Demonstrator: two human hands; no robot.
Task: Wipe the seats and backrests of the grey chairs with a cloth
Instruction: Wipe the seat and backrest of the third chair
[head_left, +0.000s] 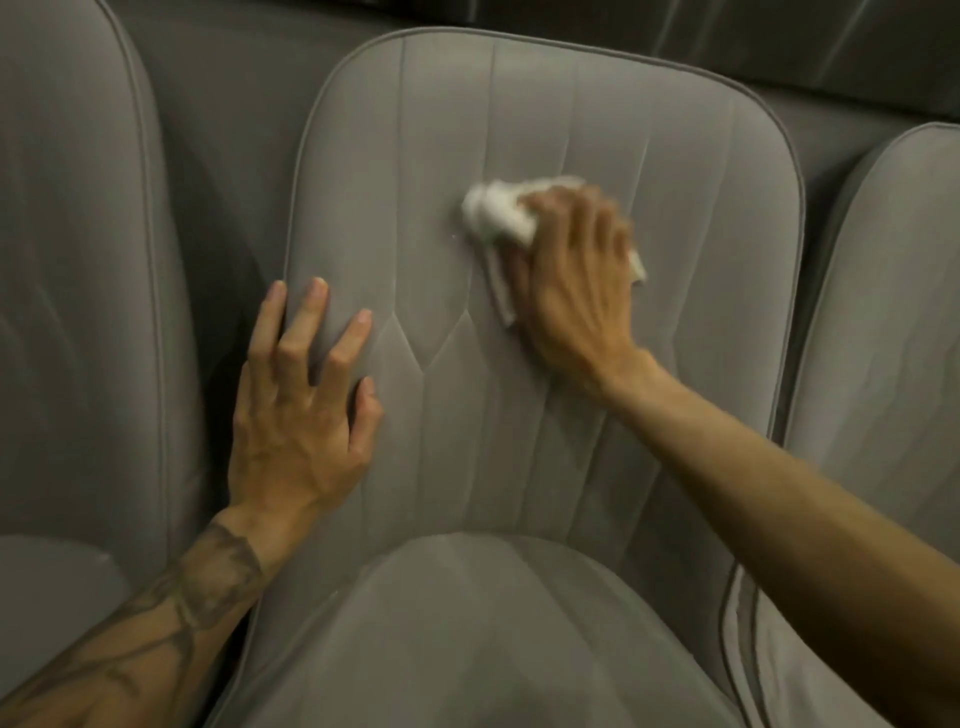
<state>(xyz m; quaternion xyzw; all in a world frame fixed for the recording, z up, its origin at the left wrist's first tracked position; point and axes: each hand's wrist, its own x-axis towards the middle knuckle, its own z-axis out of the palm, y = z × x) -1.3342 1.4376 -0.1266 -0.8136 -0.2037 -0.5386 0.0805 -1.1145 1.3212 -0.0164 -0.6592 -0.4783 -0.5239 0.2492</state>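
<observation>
A grey upholstered chair fills the middle of the view; its stitched backrest (519, 130) rises ahead and its seat (467, 639) lies below. My right hand (574, 280) presses a crumpled white cloth (493, 215) flat against the middle of the backrest, slightly right of centre, and the hand looks blurred. My left hand (298, 410) rests flat on the backrest's left edge with fingers spread, holding nothing.
A second grey chair (78, 260) stands close on the left and a third (883, 338) on the right, with narrow dark gaps between them. A grey padded surface (234, 78) runs behind the chairs.
</observation>
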